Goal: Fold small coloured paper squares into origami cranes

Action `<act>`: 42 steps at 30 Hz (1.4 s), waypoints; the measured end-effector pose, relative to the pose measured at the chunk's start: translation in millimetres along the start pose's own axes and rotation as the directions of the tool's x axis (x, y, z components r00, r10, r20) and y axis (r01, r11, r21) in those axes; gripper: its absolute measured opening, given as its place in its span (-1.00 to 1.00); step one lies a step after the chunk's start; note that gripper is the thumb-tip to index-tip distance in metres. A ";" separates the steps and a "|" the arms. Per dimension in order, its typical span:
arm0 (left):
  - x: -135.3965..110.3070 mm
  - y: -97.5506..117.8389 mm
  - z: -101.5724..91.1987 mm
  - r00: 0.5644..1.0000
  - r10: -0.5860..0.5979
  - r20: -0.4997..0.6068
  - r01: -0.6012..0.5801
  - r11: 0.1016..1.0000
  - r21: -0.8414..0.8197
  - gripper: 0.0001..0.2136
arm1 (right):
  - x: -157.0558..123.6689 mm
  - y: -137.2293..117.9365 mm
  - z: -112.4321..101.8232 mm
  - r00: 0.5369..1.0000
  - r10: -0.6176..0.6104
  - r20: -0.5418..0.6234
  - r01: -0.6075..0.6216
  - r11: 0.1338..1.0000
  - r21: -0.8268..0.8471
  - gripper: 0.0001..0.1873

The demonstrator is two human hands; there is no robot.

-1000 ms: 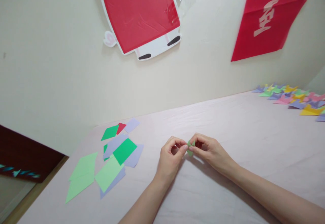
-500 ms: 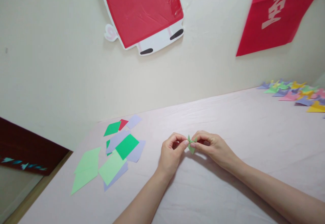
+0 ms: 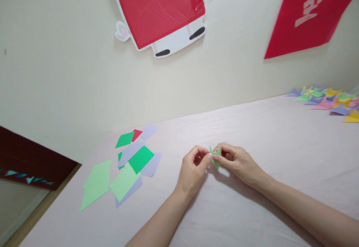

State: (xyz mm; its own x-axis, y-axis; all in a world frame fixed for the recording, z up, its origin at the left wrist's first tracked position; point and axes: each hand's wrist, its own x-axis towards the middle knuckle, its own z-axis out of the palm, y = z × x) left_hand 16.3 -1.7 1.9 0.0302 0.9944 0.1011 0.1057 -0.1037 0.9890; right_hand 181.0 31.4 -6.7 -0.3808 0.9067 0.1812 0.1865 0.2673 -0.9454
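Note:
A small light-green folded paper piece (image 3: 216,162), with pointed tips standing up, is held between my two hands just above the table. My left hand (image 3: 195,167) pinches its left side between thumb and index finger. From the other side, my right hand (image 3: 238,161) grips it with thumb and fingertips. Fingertips cover part of the folds, so its full shape is hidden. To the left of my hands lie loose paper squares: dark green (image 3: 141,159), light green (image 3: 124,182), lilac (image 3: 151,164) and a red one (image 3: 136,135).
Several folded paper figures in yellow, pink, lilac and green (image 3: 324,104) stand in rows at the far right of the pale cloth-covered table (image 3: 241,123). Behind it, the wall carries a red cartoon cutout (image 3: 162,11) and a red sheet (image 3: 308,26). A dark brown panel (image 3: 33,157) is at left.
My fingers have shifted slightly on the folded paper, and its upright tips look a little more spread. The whole view has moved slightly.

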 end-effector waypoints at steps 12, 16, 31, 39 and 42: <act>-5.4 5.6 3.0 0.983 0.178 -0.038 -0.163 0.952 0.259 -0.88 | 3.4 -5.3 -1.9 0.988 0.147 0.048 -0.154 0.962 0.226 -0.60; -5.5 3.5 3.5 0.986 0.153 -0.068 -0.132 0.961 0.244 -0.88 | 4.0 -5.6 -1.4 0.985 0.157 0.066 -0.169 0.952 0.255 -0.59; -4.8 3.2 11.8 0.996 0.065 0.065 -0.081 0.952 0.296 -0.77 | 3.4 -9.1 1.5 0.986 0.140 -0.087 -0.098 0.924 0.369 -0.65; -7.2 0.1 12.7 0.997 0.067 0.047 -0.079 0.940 0.333 -0.74 | 3.9 -3.5 1.3 0.982 0.133 -0.136 -0.070 0.917 0.392 -0.69; -7.3 -0.1 13.7 0.993 0.106 0.044 -0.115 0.925 0.361 -0.81 | 4.1 -3.9 0.4 0.976 0.144 -0.161 -0.074 0.924 0.376 -0.69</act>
State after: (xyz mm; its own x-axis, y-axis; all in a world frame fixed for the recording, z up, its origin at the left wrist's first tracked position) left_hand 29.7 -9.2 -0.3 0.0848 0.9761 0.2003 0.4536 -0.2168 0.8645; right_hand 178.3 34.0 -2.4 -0.1995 0.9762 0.0844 -0.1396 0.0569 -0.9886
